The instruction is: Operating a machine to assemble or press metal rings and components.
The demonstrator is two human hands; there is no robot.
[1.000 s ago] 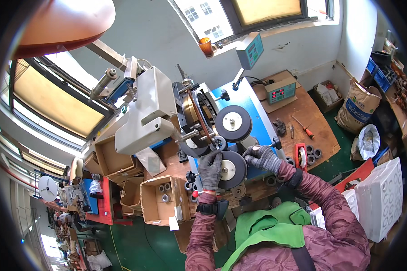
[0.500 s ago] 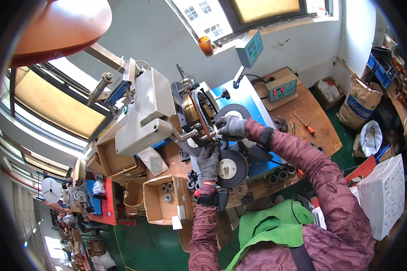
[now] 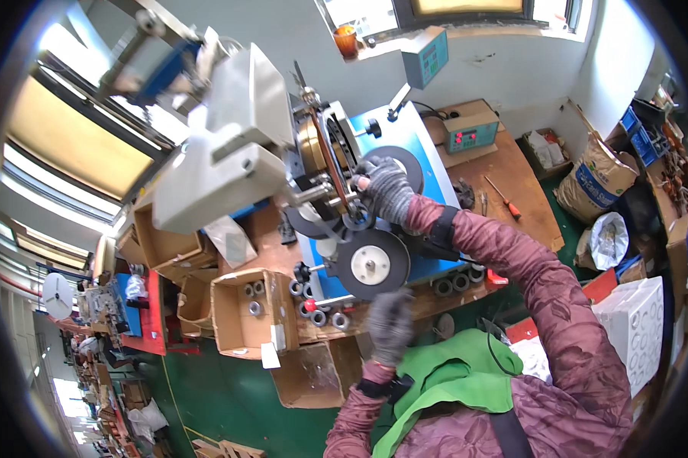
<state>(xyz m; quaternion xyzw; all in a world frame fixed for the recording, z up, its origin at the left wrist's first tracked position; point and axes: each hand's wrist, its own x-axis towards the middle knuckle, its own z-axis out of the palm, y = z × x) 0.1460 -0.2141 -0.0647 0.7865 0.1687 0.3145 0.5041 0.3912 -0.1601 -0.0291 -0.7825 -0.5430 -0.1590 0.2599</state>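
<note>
My right hand [image 3: 387,189], in a grey glove with a bare fingertip showing, is at the head of a winding machine [image 3: 327,164]. Its fingers are curled together beside the upright brass-coloured ring; what they grip, if anything, is hidden. Just below those fingers sits a small dark ring [image 3: 359,220]. My left hand [image 3: 390,327], also gloved, hangs in front of the bench near my green apron, smeared by motion, so its fingers cannot be read. Between the hands lies a black roller wheel [image 3: 372,265] with a white hub. Another black wheel [image 3: 405,164] is partly behind my right hand.
Grey rings [image 3: 460,282] line the bench's front edge. A cardboard box [image 3: 233,328] with a few rings stands left. Behind are a control box [image 3: 472,136] with a red display and a tilted panel [image 3: 426,57]. A screwdriver [image 3: 514,208] lies right.
My left hand has pulled away from the machine, down toward my body. My right hand stays at the winding head, its fingers curled. The whole view has shifted somewhat.
</note>
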